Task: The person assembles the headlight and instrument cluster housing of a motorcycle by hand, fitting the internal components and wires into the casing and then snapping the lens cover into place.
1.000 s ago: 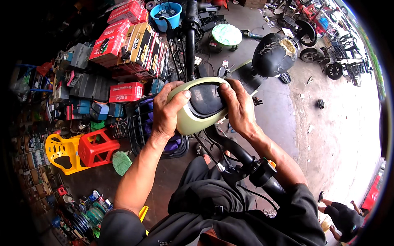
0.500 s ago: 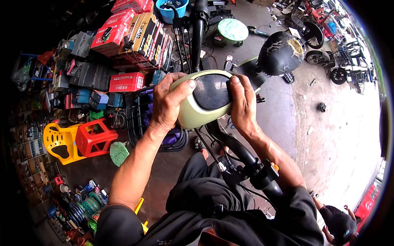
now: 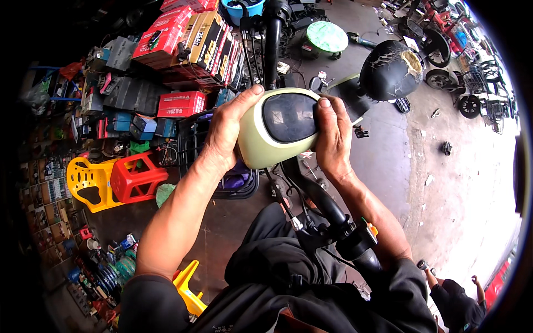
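Observation:
A pale green display housing [image 3: 252, 145] with a dark, glossy window [image 3: 290, 117] sits over the black handlebar [image 3: 316, 191] of an electric bike. My left hand [image 3: 225, 129] is closed on the housing's left side, its thumb stretched along the upper left edge and its fingers hidden behind. On the opposite side, my right hand [image 3: 335, 139] grips the housing with its thumb beside the window. Below my right hand, cables and a brake lever mount lead to a black grip [image 3: 363, 252] with an orange switch [image 3: 372, 230].
A cracked black saddle [image 3: 388, 72] is beyond my right hand. Stacked battery boxes [image 3: 205, 44] and a black wire basket [image 3: 236, 188] are to the left, with a red stool [image 3: 139, 177] and yellow chair [image 3: 91, 186]. Another person [image 3: 458, 302] is at lower right.
My left thumb has shifted off the window's edge to the housing's upper left rim. The right hand keeps its hold. The surroundings have slid slightly right in view.

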Demonstrator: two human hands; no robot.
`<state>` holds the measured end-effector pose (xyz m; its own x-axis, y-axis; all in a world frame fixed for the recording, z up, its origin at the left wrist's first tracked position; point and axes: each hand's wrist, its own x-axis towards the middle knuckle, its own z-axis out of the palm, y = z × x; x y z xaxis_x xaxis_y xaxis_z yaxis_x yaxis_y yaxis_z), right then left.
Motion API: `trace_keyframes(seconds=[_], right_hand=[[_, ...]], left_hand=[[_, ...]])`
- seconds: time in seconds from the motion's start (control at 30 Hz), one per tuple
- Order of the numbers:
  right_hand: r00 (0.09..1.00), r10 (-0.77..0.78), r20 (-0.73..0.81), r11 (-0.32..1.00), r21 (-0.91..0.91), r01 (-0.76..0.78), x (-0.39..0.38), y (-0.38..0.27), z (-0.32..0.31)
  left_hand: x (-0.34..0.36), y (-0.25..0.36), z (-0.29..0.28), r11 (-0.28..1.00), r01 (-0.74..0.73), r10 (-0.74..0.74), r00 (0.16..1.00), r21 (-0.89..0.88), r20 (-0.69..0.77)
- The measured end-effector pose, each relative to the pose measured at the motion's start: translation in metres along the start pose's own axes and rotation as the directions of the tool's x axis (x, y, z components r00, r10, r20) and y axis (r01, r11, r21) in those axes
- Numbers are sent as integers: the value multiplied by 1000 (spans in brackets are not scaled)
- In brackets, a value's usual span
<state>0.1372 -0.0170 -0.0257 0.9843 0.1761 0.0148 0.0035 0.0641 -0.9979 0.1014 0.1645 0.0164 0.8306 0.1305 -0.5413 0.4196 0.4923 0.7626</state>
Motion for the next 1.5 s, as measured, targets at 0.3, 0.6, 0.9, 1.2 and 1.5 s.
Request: trace_keyframes(seconds=[0.3,0.6,0.9,1.2,1.5], right_hand=[[999,39,-34,998,43,-37,-1,3,2],[996,36,-79,995,96,-28,-1,6,5],[992,24,-128,990,143,-6,3,8,12],[989,-100,-109,995,-43,96,7,19,5],[991,25,-128,989,145,-6,19,26,-1]], left_hand=[[0,0,-1,1000,15,-15,999,7,48],[8,-3,-5,999,37,-34,997,-36,68],[10,-4,-12,1000,-4,5,995,-7,95],[17,-9,-15,1000,12,-12,1000,22,-17],[17,-7,-9,992,63,-45,985,-106,165]])
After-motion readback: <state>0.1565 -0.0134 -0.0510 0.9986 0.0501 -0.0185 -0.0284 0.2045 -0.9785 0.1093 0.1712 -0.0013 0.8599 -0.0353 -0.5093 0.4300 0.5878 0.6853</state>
